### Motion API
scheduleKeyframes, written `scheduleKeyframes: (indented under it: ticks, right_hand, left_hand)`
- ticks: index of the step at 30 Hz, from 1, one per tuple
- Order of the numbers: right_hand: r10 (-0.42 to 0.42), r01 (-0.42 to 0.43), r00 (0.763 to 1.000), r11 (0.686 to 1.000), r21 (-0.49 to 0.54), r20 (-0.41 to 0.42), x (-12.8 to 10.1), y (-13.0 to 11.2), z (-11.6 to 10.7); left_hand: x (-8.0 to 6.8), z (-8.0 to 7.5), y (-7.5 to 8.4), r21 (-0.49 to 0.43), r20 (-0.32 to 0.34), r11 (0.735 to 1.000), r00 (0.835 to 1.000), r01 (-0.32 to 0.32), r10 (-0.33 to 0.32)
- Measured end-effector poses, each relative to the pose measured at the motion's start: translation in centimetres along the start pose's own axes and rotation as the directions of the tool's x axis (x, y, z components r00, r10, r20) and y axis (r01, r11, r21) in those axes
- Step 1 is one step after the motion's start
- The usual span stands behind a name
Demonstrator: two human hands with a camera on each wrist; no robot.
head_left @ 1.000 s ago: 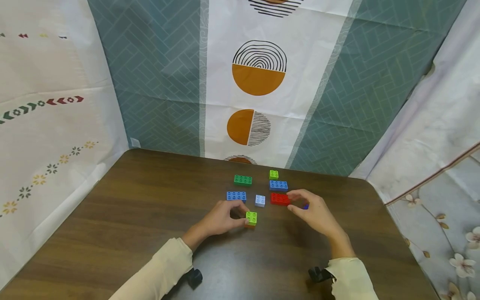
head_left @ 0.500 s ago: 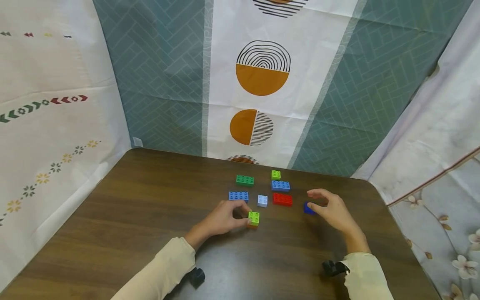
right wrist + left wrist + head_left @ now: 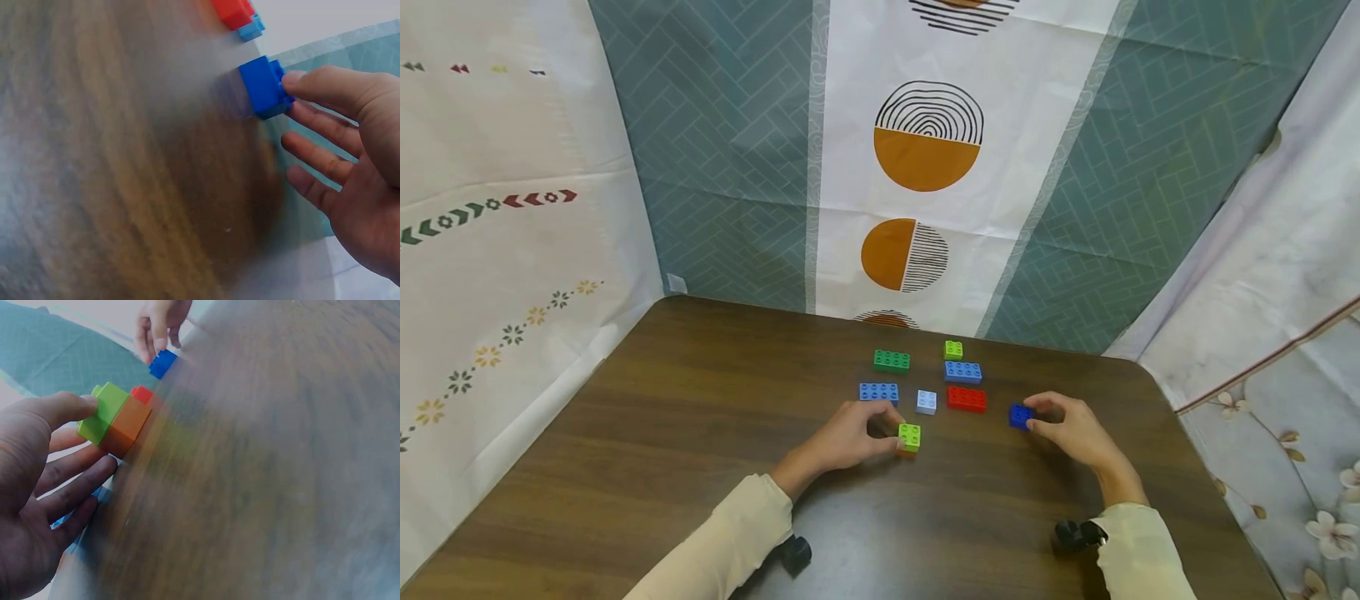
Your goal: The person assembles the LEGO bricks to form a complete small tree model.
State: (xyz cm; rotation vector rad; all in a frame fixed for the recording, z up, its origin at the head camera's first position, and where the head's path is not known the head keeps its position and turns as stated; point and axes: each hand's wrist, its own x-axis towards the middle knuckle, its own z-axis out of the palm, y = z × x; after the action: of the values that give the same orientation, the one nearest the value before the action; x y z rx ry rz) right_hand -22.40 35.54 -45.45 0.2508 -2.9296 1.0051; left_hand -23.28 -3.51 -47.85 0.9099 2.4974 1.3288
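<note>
- On the left of the cluster, on the wood-grain surface (image 3: 700, 400), the left hand (image 3: 844, 437) pinches a lime four-stud brick (image 3: 909, 437), thumb and fingers clamped on it.
- Just beyond that hand, partly hidden by it: a blue eight-stud brick (image 3: 878, 392).
- Farther off, slightly right: a green eight-stud brick (image 3: 891, 360).
- Near side again: the pinched lime brick sits on an orange brick (image 3: 130, 428).
- Far and right of this stack: a pale blue four-stud brick (image 3: 927, 402).
- Next, in a column from far to near: a second lime brick (image 3: 952, 350), a second blue eight-stud brick (image 3: 962, 372) and a red eight-stud brick (image 3: 966, 399).
- Farther right, apart from the others: a dark blue four-stud brick (image 3: 1020, 417).
- At its right side, the right hand (image 3: 1075, 429) has thumb and fingers apart, thumb against the studs; I cannot tell whether they clamp it.
</note>
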Motion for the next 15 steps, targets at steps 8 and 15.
scheduleKeyframes:
  ticks: [8,15]
  right_hand:
    - [0.023,-0.023,1.0,1.0,0.019,-0.002,0.05,0.73,0.49]
    - [0.018,-0.018,1.0,1.0,0.024,0.007,-0.02,0.62,0.61]
  left_hand:
    - [0.05,-0.03,0.0,-0.005,0.003,1.0,1.0,-0.009,0.009]
    - [-0.07,-0.11,0.05,-0.003,0.007,1.0,1.0,-0.002,0.002]
